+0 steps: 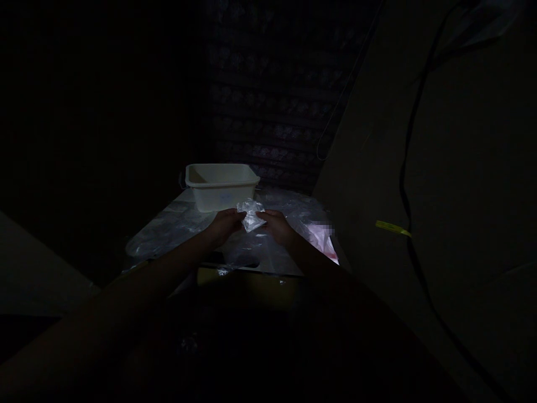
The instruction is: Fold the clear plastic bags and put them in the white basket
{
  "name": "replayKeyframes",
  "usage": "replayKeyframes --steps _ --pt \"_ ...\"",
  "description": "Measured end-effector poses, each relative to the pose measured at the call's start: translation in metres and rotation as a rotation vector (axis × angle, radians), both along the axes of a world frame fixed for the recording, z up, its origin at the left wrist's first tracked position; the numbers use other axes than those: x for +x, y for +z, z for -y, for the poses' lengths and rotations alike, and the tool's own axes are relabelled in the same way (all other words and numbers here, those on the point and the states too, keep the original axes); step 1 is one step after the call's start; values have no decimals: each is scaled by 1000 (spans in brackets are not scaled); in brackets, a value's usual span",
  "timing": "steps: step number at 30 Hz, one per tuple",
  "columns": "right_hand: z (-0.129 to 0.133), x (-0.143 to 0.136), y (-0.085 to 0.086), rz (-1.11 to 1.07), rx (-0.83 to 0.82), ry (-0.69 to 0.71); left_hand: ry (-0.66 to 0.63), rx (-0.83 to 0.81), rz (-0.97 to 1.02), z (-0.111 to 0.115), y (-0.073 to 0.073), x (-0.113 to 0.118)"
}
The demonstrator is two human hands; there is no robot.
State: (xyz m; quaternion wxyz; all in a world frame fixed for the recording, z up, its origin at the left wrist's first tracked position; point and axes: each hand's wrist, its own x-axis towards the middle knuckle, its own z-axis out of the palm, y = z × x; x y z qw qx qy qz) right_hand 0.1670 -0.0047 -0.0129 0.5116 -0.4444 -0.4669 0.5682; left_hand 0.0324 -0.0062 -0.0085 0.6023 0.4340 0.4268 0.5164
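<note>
While a white tub [224, 196] stands at the far left corner of the bench [285, 260], the head view shows the left hand [225, 225] and the right hand [277, 224] both pinching a crinkled, shiny plastic piece [251, 215] over its middle, near the tub.

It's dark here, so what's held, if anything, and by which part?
A shiny, crinkled film, pinched at opposite sides by the left hand and right hand.

Work table [279, 258]: pale top, dimly lit. Rectangular off-white plastic tub [224, 196] stands upright toward the far edge. Crumpled clear plastic film [168, 228] spreads at left; pinkish-white sheeting [322, 242] lies along the right edge.
</note>
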Motion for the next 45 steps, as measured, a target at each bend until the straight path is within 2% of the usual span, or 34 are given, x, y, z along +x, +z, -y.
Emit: replayKeyframes --steps 5,9,12,15,17,20,22,24,28,33,38,41,45 --pt "2 2 2 8 -1 -77 -19 23 -18 -1 -2 -8" --pt "3 3 1 25 -27 -21 -15 52 -69 1 -7 -14" --pt "2 0 3 38 -38 -8 5 99 -156 -2 -2 -22" --pt "1 -4 13 90 4 -68 114 270 -419 -11 17 -38" --pt "1 -5 22 151 44 -108 310 466 -784 -20 31 -53" --pt "0 -4 34 231 79 -137 404 542 -919 -36 40 -74" --pt "-3 -2 38 260 93 -145 351 659 -1169 -47 36 -83" --pt "-8 -1 39 283 114 -141 270 717 -1315 -56 28 -88" --pt "-21 -2 42 353 235 -78 270 701 -1383 -62 20 -88" --pt "-40 -12 66 453 406 -32 258 701 -1491 -38 22 -84" --pt "-63 -31 90 524 492 -60 155 701 -1646 -12 11 -89" --pt "-78 -47 89 564 551 -23 85 700 -1684 -2 7 -94" --pt "-89 -72 76 682 582 76 37 691 -1692 8 8 -94"
